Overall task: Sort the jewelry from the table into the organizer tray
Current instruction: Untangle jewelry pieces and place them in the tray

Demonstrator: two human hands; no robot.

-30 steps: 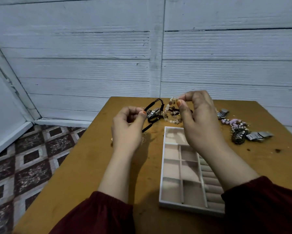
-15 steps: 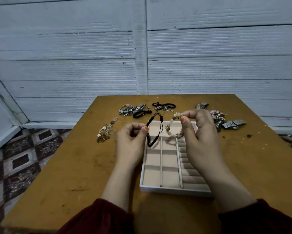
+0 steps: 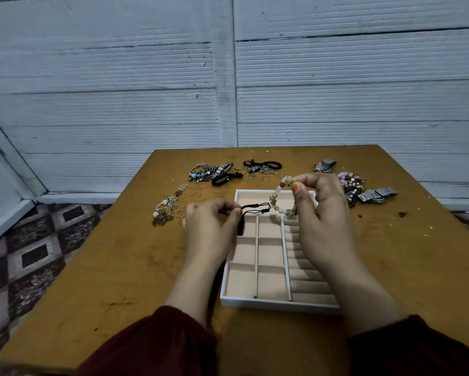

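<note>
Your left hand (image 3: 211,229) pinches a black cord (image 3: 256,208) over the tray (image 3: 279,305), at its far left corner. Your right hand (image 3: 325,213) pinches a beaded bracelet (image 3: 275,200) above the tray's far end. More jewelry (image 3: 260,168) lies on the desk (image 3: 105,267) beyond the tray.

The wooden table (image 3: 119,267) carries a white organizer tray (image 3: 255,302) at its middle, reaching toward the near edge. Along the far edge lie a silvery tangle of bracelets (image 3: 208,172), black cord bracelets (image 3: 263,165), loose rings (image 3: 265,178) and a watch (image 3: 324,166). Gold chains (image 3: 165,210) lie toward the left edge. Pink beads (image 3: 350,179) and a metal watch band (image 3: 377,195) lie toward the right edge.
</note>
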